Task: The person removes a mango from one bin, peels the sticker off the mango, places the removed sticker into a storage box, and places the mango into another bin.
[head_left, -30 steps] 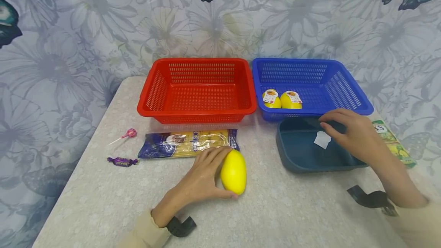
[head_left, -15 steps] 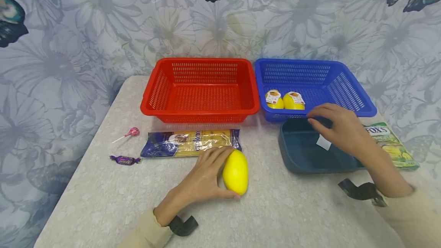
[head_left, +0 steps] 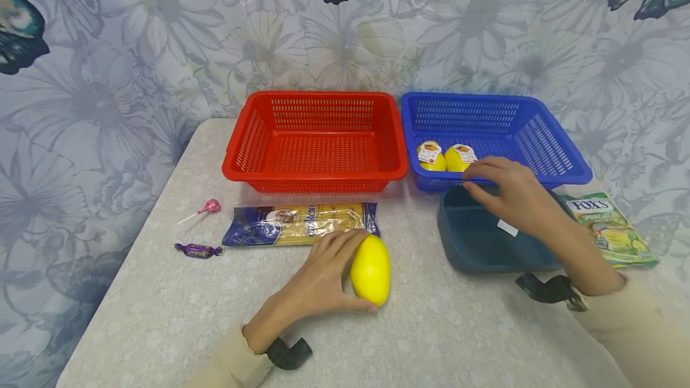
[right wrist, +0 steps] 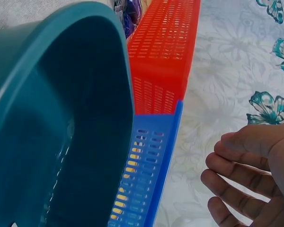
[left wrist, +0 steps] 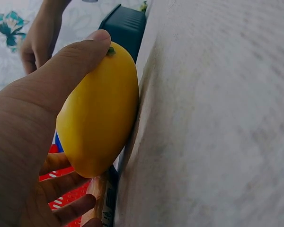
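Left hand (head_left: 318,283) grips the mango (head_left: 371,269), thumb on the near end, fingers curled round the far side. Mango lies on the table (head_left: 162,316), lower centre of frame, just in front of the pasta pack (head_left: 302,223).

Right hand (head_left: 512,193) hovers over the teal tub (head_left: 469,244), centre right, fingers loosely bent, holding nothing. It's at the front rim of the blue basket (head_left: 544,136).

Blue basket holds two labelled yellow fruits (head_left: 444,157). Red basket (head_left: 315,139) sits beside it, upper centre. Lollipop (head_left: 207,207) and wrapped candy (head_left: 196,250) at left. Fox's bag (head_left: 609,229) at far right.
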The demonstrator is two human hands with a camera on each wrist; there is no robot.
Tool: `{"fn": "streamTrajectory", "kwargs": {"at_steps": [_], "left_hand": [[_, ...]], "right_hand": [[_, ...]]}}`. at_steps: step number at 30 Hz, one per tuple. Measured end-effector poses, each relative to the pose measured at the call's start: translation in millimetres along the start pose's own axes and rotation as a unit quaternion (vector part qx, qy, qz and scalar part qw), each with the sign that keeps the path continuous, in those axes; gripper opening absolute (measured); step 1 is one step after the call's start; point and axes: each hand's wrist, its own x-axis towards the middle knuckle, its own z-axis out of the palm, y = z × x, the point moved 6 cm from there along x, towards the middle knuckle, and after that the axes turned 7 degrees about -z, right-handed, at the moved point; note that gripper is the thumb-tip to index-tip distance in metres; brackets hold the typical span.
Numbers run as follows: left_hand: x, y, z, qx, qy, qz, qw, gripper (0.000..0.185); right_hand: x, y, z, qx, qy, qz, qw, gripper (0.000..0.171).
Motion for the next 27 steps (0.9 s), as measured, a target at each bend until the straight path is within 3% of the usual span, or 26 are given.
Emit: {"fn": "streamTrajectory", "kwargs": {"at_steps": [15,27], "left_hand": [[-0.7,-0.3,-0.1,-0.005,-0.004,-0.004,1.0000,0.119],[-0.7,0.2,-0.1,-0.003,0.001,0.001,1.0000,0.120]], "right_hand": [[19.4,-3.9,15.7,0.017,-0.051,0.017,0.998,0.019],[35.2,-4.9,25.5,0.018,-0.049,-0.003,0.999,0.016]]}}
